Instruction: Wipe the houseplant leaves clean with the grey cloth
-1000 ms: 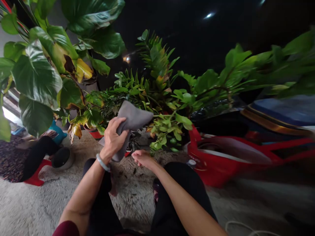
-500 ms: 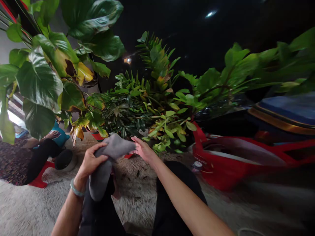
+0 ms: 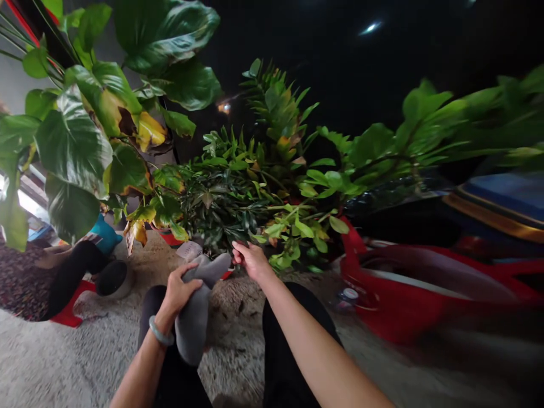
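Observation:
A pair of plain grey socks hangs from my left hand, whose thumb and fingers are closed round it near the middle. One grey sock droops down over my left knee, and the toe of the other sock points right. Just beyond that toe is my right hand, its fingers curled and pressed together at the tips. Whether something thin lies between those fingertips is too small to tell. A pale bracelet circles my left wrist.
Leafy potted plants fill the space ahead. A red bag with a wide opening stands at the right. On the left another person sits on a red stool, near a dark round pot. Rough concrete floor lies below.
My left hand and the socks have moved right and slightly down. My right hand's fingers, outstretched at the sock's toe before, are now curled together and drawn just off it.

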The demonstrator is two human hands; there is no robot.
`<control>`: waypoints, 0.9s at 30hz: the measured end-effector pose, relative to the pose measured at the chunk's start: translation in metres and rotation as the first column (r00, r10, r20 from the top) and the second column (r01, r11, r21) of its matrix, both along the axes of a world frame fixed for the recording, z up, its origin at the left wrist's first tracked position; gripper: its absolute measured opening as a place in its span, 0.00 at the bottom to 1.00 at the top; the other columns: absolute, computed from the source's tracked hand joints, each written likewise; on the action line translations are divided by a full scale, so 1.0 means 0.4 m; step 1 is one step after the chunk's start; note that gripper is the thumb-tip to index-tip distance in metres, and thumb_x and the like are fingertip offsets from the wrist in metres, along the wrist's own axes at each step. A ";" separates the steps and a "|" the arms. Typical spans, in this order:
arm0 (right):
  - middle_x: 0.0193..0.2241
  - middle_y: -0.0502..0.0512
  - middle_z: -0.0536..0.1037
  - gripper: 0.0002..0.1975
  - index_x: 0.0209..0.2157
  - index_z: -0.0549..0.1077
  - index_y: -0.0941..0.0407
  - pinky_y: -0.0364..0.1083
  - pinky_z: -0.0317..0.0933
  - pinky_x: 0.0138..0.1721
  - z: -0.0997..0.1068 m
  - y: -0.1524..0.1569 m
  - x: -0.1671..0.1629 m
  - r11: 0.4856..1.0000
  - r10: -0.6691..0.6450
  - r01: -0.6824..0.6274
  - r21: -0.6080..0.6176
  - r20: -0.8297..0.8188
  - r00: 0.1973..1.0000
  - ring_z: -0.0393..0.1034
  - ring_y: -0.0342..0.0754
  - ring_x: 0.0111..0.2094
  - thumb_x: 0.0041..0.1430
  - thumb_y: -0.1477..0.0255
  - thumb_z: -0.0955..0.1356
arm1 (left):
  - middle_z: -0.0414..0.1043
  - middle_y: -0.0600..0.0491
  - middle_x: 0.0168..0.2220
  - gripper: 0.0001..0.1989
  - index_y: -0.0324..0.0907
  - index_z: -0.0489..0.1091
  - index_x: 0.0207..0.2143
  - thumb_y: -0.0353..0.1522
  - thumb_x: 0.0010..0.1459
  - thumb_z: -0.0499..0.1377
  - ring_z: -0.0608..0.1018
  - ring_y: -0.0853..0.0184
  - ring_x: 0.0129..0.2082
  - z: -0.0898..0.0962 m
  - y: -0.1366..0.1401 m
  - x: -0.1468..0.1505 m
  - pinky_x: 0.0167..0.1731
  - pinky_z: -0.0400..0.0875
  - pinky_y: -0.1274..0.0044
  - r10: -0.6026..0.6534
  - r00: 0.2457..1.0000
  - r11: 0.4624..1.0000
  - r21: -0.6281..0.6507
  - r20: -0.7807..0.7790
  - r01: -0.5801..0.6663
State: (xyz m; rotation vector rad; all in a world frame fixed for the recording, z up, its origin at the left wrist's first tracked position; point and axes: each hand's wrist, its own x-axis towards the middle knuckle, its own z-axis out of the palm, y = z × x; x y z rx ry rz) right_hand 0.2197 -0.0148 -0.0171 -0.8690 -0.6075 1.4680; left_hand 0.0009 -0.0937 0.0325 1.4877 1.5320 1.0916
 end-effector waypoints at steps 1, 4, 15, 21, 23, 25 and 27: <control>0.13 0.42 0.69 0.22 0.23 0.68 0.55 0.40 0.60 0.15 -0.003 -0.002 0.010 1.000 0.003 -0.003 -0.007 0.003 1.000 0.58 0.37 0.12 0.33 0.61 0.80 | 0.82 0.49 0.42 0.21 0.44 0.80 0.42 0.32 0.42 0.69 0.80 0.52 0.45 0.023 -0.009 -0.008 0.51 0.72 0.62 0.039 0.999 0.998 0.039 0.029 -0.040; 0.15 0.43 0.71 0.22 0.23 0.67 0.55 0.40 0.62 0.17 -0.008 -0.008 0.028 1.000 0.012 -0.012 -0.011 0.007 1.000 0.61 0.38 0.14 0.33 0.61 0.80 | 0.79 0.48 0.48 0.24 0.43 0.77 0.48 0.35 0.46 0.68 0.79 0.55 0.49 0.123 0.024 -0.024 0.54 0.71 0.65 0.218 0.969 0.932 0.268 0.117 -0.242; 0.17 0.46 0.73 0.21 0.21 0.69 0.56 0.42 0.64 0.21 -0.003 -0.034 0.033 0.999 0.038 -0.037 -0.018 0.059 0.998 0.64 0.39 0.16 0.32 0.62 0.80 | 0.81 0.48 0.41 0.23 0.38 0.78 0.45 0.33 0.42 0.69 0.81 0.58 0.42 -0.047 0.046 0.038 0.47 0.75 0.68 0.145 0.972 0.989 -0.007 0.182 -0.147; 0.17 0.46 0.74 0.22 0.21 0.68 0.55 0.43 0.65 0.21 -0.002 -0.035 0.040 1.000 0.013 -0.012 -0.022 0.035 0.999 0.65 0.39 0.16 0.30 0.62 0.81 | 0.78 0.48 0.48 0.26 0.42 0.75 0.50 0.38 0.48 0.67 0.79 0.58 0.47 0.098 -0.004 0.005 0.50 0.74 0.69 0.281 0.936 0.911 0.248 0.213 -0.330; 0.17 0.46 0.74 0.23 0.21 0.68 0.55 0.42 0.65 0.21 0.000 -0.036 0.034 1.000 0.006 -0.006 -0.018 0.019 1.000 0.65 0.39 0.16 0.30 0.62 0.81 | 0.77 0.49 0.51 0.25 0.43 0.74 0.52 0.37 0.50 0.66 0.77 0.59 0.52 0.185 0.044 -0.002 0.56 0.70 0.68 0.337 0.920 0.826 0.408 0.197 -0.390; 0.17 0.45 0.74 0.24 0.22 0.67 0.55 0.42 0.64 0.20 0.002 -0.038 0.027 1.000 -0.004 0.004 -0.026 -0.003 1.000 0.64 0.39 0.16 0.29 0.63 0.81 | 0.76 0.49 0.52 0.24 0.43 0.74 0.52 0.35 0.51 0.65 0.76 0.59 0.54 0.232 0.098 -0.001 0.59 0.67 0.68 0.362 0.914 0.772 0.491 0.181 -0.403; 0.17 0.45 0.74 0.25 0.23 0.66 0.55 0.41 0.64 0.20 0.003 -0.038 0.023 0.999 -0.009 0.009 -0.038 -0.011 1.000 0.64 0.39 0.16 0.28 0.64 0.82 | 0.77 0.47 0.51 0.23 0.41 0.74 0.50 0.34 0.49 0.65 0.77 0.60 0.52 0.219 0.133 0.004 0.58 0.68 0.67 0.327 0.933 0.809 0.464 0.153 -0.360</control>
